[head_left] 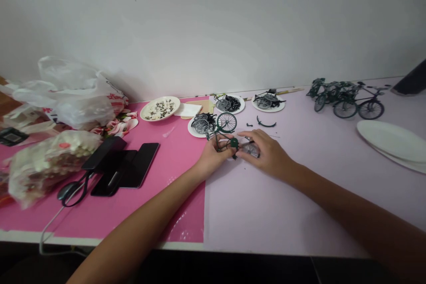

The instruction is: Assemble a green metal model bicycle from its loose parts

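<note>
Across the seam of the pink covering [179, 153] and the lilac covering [259, 213] – a small green model bicycle [234, 143] between two hands.

The left hand [216, 153] pinches the bicycle's frame between thumb and fingers, and a green wheel [226, 123] shows beyond the fingertips. The right hand [268, 153] curves thumb and forefinger around a grey-spoked wheel [251, 149] (whether they press on it, I cannot tell). Just beyond the hands lie a curved green strip [266, 123] and a smaller green piece [249, 124]. Three white plates [242, 106] of dark parts [229, 103] stand toward the wall – and off to the right, several model bicycles [349, 100] are clustered together near stacked oval plates [392, 140].
</note>
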The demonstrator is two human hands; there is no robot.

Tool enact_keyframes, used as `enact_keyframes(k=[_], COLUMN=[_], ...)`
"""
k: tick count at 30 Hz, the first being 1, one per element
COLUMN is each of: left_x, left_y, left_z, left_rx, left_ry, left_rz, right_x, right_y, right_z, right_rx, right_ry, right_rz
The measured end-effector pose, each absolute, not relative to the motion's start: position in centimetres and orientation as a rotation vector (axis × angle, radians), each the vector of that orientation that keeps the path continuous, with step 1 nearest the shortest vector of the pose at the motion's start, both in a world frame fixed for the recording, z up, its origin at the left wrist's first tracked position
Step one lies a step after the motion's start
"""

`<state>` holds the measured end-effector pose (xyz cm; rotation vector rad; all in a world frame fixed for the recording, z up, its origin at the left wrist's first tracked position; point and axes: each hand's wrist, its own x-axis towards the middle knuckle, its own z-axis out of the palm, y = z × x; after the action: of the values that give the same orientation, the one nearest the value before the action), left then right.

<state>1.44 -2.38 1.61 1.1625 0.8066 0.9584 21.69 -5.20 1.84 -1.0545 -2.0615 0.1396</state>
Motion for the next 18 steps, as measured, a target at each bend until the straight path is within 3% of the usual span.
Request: enact_keyframes(k=[18], left_x=[1.6], left_y=[-2.1], left_z=[1.1], left_rx=[1.106], left_ry=[0.848], left_rz=[1.055], right_x=[23.6], right_y=[-5.4], right_z=[3.3], right_rx=[-1.004], right_ry=[-2.433], right_rz=[0.401])
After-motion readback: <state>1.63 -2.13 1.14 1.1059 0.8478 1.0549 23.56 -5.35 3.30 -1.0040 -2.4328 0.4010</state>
